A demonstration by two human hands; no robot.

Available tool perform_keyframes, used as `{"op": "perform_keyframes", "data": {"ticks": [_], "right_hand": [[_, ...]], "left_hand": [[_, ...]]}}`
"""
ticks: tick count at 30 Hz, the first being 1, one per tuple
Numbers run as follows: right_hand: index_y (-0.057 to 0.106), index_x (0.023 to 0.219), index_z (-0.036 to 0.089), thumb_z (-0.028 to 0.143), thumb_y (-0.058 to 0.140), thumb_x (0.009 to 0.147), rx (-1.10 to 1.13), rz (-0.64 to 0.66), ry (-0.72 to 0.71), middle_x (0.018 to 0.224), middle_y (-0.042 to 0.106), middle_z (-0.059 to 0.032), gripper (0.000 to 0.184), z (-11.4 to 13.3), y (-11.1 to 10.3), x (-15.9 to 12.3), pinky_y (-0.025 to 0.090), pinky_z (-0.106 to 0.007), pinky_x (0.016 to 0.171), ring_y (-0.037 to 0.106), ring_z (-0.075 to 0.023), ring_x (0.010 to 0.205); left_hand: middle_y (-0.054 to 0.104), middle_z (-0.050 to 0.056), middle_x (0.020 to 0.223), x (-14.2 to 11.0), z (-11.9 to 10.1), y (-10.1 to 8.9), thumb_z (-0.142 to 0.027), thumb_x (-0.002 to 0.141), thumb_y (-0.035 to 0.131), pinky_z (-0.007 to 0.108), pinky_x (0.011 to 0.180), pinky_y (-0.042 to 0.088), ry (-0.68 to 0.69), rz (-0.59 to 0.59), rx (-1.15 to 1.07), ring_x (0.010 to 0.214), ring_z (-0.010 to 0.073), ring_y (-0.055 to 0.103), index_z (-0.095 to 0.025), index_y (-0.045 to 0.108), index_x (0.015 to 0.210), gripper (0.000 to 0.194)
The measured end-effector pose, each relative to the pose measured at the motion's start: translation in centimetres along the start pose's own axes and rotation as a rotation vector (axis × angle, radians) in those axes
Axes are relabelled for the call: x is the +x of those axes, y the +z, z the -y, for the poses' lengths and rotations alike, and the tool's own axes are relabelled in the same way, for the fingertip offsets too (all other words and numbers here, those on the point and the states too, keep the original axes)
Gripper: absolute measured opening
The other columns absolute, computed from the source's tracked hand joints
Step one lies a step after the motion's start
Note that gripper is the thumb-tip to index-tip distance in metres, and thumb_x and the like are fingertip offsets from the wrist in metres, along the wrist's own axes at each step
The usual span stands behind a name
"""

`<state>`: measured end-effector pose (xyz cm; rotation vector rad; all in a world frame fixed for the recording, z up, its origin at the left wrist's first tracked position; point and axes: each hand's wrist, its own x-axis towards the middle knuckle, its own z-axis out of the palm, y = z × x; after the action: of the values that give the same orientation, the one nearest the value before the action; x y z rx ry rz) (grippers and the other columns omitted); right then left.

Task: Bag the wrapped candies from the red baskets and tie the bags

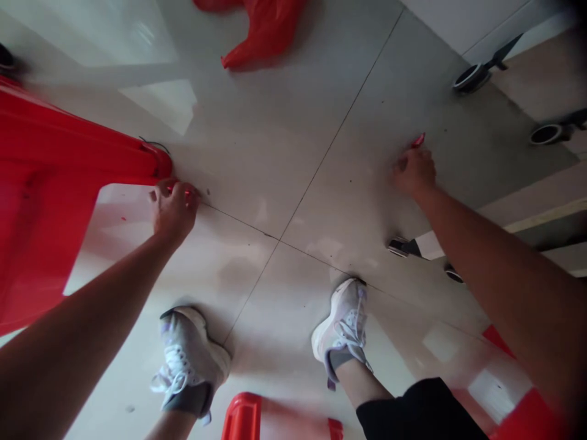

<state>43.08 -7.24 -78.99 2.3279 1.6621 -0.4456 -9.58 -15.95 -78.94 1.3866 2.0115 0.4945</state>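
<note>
My left hand is low over the tiled floor beside the foot of a red plastic stool. Its fingers are curled together, and small bright red bits show between them; their kind is unclear. Out to the right, my right hand is at floor level with its fingers bent and pinched. A small pinkish-red scrap shows just beyond those fingers; the blur hides whether they grip it. A thin dark strand lies by the stool's foot.
A red plastic bag lies ahead on the floor. Casters under pale furniture line the right side. My two shoes stand apart below. Another red plastic leg rises at the bottom edge.
</note>
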Motion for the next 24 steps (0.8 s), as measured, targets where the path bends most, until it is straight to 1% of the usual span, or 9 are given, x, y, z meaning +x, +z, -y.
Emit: {"op": "perform_keyframes", "data": {"ticks": [1,3,7,10,13,17,20,22,24], "right_hand": [[0.052,0.129,0.007,0.022,0.051,0.095,-0.010,-0.031,0.003,0.131,0.043,-0.0210,0.037,0.5,0.5,-0.7,0.029,-0.035,0.089,0.042,-0.0195,0.116],[0.046,0.134,0.008,0.020,0.052,0.094,-0.022,-0.104,0.020,0.128,0.044,-0.0208,0.042,1.5,0.8,-1.6,0.030,-0.035,0.088,0.040,-0.0214,0.115],[0.023,0.149,0.017,0.028,0.053,0.094,-0.007,-0.240,0.077,0.142,0.027,-0.0221,0.064,1.6,-0.8,-0.7,0.030,-0.038,0.086,0.035,-0.0257,0.117],[0.035,0.145,0.019,0.027,0.053,0.094,-0.001,-0.111,-0.072,0.147,0.024,-0.0206,0.054,0.8,-2.0,0.9,0.029,-0.039,0.087,0.037,-0.0246,0.117],[0.056,0.124,0.014,0.020,0.052,0.093,-0.008,-0.007,-0.193,0.136,0.041,-0.0180,0.031,1.3,-1.0,0.3,0.029,-0.035,0.088,0.039,-0.0212,0.112],[0.049,0.125,0.008,0.015,0.047,0.095,0.010,-0.063,-0.141,0.121,0.050,-0.0194,0.030,3.1,1.4,-3.6,0.028,-0.036,0.090,0.041,-0.0219,0.108],[0.039,0.138,0.010,0.019,0.053,0.093,0.065,-0.200,-0.050,0.137,0.035,-0.0238,0.047,3.1,1.2,-4.5,0.025,-0.041,0.092,0.031,-0.0269,0.120],[0.037,0.140,0.011,0.021,0.059,0.090,0.125,-0.173,-0.033,0.145,0.024,-0.0261,0.056,2.2,0.1,-3.4,0.024,-0.044,0.093,0.027,-0.0283,0.125],[0.042,0.137,0.008,0.018,0.062,0.086,0.166,-0.078,-0.071,0.142,0.029,-0.0274,0.056,1.3,-0.7,-2.0,0.025,-0.043,0.093,0.030,-0.0259,0.125]], "left_hand": [[0.052,0.008,0.125,-0.2,0.2,0.2,-0.025,0.077,0.063,0.053,0.112,0.005,0.004,-0.010,-0.002,0.131,0.0286,0.031,-0.022,0.065,0.098,0.021],[0.057,0.010,0.114,-0.9,0.5,0.3,-0.021,0.079,0.058,0.054,0.109,0.014,0.051,-0.033,0.108,0.120,0.0282,0.042,-0.019,0.065,0.099,0.022],[0.061,0.008,0.100,-4.2,0.6,0.4,-0.022,0.082,0.052,0.044,0.093,0.040,0.028,-0.073,0.131,0.092,0.0243,0.057,-0.021,0.067,0.096,0.021],[0.064,0.007,0.095,-8.5,0.6,1.1,-0.027,0.080,0.054,0.037,0.080,0.047,-0.047,-0.064,0.089,0.077,0.0204,0.060,-0.020,0.069,0.090,0.019],[0.067,0.006,0.098,-13.3,0.6,2.7,-0.032,0.081,0.055,0.033,0.079,0.049,-0.165,-0.025,0.020,0.079,0.0187,0.063,-0.020,0.069,0.095,0.024],[0.070,0.004,0.090,-18.5,0.2,4.9,-0.039,0.084,0.056,0.033,0.078,0.049,-0.359,-0.004,-0.092,0.080,0.0194,0.065,-0.023,0.068,0.101,0.027],[0.069,0.004,0.092,-20.0,-0.6,5.8,-0.042,0.084,0.056,0.030,0.073,0.052,-0.418,-0.005,-0.252,0.081,0.0182,0.064,-0.024,0.066,0.102,0.027],[0.068,0.005,0.092,-19.8,-1.2,6.0,-0.044,0.082,0.058,0.028,0.069,0.053,-0.442,-0.011,-0.374,0.080,0.0176,0.064,-0.024,0.066,0.100,0.027],[0.068,0.004,0.090,-19.2,-2.0,6.0,-0.044,0.079,0.062,0.027,0.066,0.054,-0.473,-0.022,-0.478,0.077,0.0166,0.063,-0.023,0.067,0.096,0.027]]}}
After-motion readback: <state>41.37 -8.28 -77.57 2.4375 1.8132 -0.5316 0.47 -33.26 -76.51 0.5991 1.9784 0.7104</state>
